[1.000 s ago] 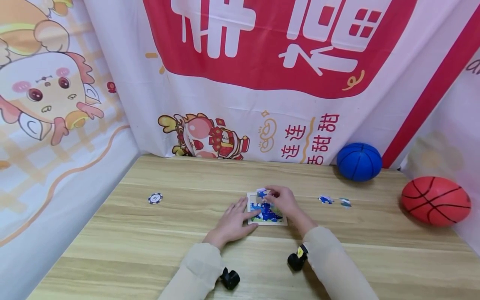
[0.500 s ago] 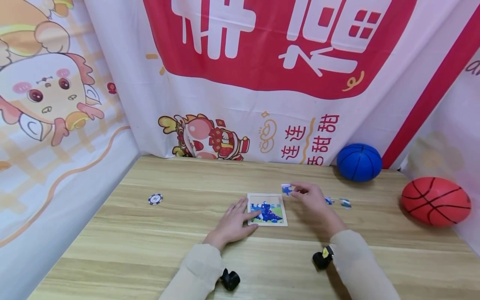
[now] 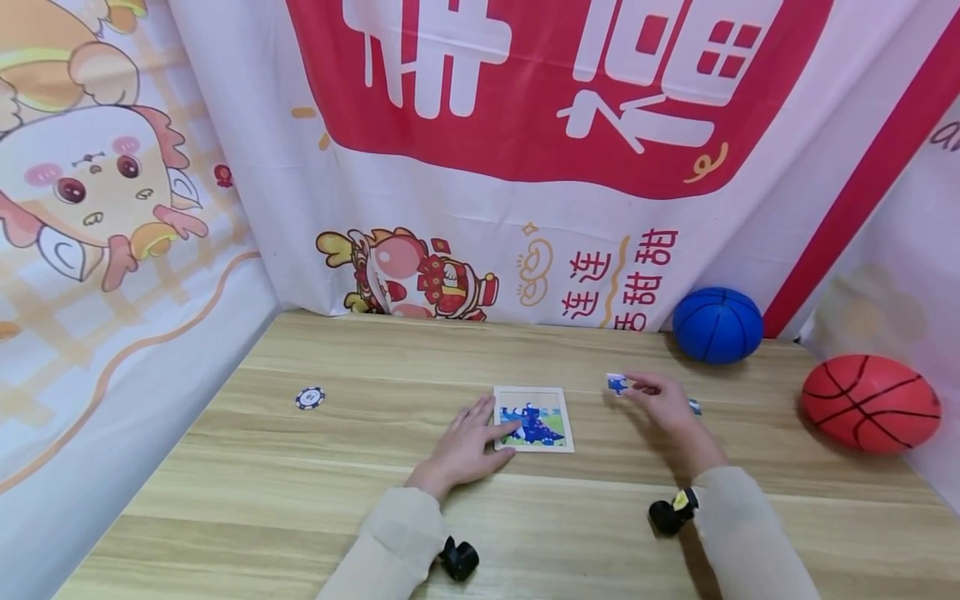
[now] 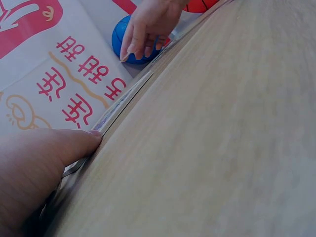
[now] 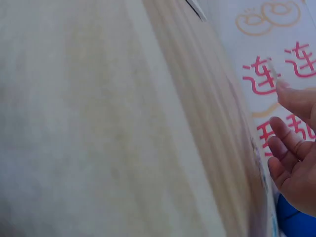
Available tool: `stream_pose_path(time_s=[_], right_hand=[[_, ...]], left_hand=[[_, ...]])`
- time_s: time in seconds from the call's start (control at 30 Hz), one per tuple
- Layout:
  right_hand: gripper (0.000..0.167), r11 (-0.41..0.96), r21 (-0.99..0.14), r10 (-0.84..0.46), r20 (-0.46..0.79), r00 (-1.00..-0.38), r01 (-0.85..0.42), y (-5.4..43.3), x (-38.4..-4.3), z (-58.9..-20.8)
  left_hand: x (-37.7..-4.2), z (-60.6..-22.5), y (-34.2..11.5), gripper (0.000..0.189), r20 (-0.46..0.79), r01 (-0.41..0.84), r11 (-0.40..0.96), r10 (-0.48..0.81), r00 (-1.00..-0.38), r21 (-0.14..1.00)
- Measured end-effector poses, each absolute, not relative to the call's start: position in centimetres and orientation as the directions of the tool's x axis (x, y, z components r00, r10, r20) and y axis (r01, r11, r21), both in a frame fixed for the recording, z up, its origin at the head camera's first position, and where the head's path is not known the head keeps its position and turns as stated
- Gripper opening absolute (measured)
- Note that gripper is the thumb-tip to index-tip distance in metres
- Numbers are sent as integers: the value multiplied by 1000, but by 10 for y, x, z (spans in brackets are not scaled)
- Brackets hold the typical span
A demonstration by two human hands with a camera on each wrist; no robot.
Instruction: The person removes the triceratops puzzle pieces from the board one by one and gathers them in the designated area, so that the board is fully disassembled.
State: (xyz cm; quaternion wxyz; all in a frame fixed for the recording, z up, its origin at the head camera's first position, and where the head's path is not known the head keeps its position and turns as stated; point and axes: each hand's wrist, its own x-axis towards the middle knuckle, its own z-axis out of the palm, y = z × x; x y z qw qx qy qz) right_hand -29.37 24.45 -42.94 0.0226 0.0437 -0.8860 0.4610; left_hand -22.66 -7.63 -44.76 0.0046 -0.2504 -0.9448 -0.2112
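My left hand point(image 3: 467, 440) rests flat on the left side of a shallow puzzle tray point(image 3: 567, 421), fingers spread over its edge. Inside the tray lies a partly filled picture of a blue dinosaur point(image 3: 542, 427), with a bare strip along the top. To the right, my right hand point(image 3: 663, 404) pinches a blue and white jigsaw piece point(image 3: 617, 384) between thumb and finger, above the table. In the right wrist view that piece point(image 5: 271, 70) shows as a thin edge. Another jigsaw piece point(image 3: 695, 407) lies just beyond my right wrist, partly covered by it.
A blue ball point(image 3: 718, 325) and a red ball point(image 3: 870, 403) sit at the table's back right. A round poker chip point(image 3: 310, 397) lies at the left on the wooden table point(image 3: 375, 367). Printed cloth point(image 3: 450, 192) hangs behind.
My right hand has moved right, from above the tray to beside it, carrying the jigsaw piece; it now covers a loose piece on the table. My left hand stays put.
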Motion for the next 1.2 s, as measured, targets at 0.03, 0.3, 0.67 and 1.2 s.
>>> stream_pose_path(time_s=[0.03, 0.3, 0.67, 1.2], right_hand=[[35, 590, -796, -63, 122, -990, -136, 247, -295, -431], [34, 639, -749, -74, 164, -984, -173, 252, -297, -440], [32, 727, -644, -91, 255, -963, -239, 248, -297, -447], [35, 797, -590, -63, 138, -988, -133, 241, -297, -442]], left_hand=[[-227, -448, -76, 46, 116, 476, 784, 471, -874, 398], [-226, -447, -77, 47, 126, 480, 777, 473, -872, 406], [-226, -445, -76, 46, 116, 479, 776, 476, -872, 410], [-227, -447, -76, 46, 122, 479, 778, 473, -872, 406]])
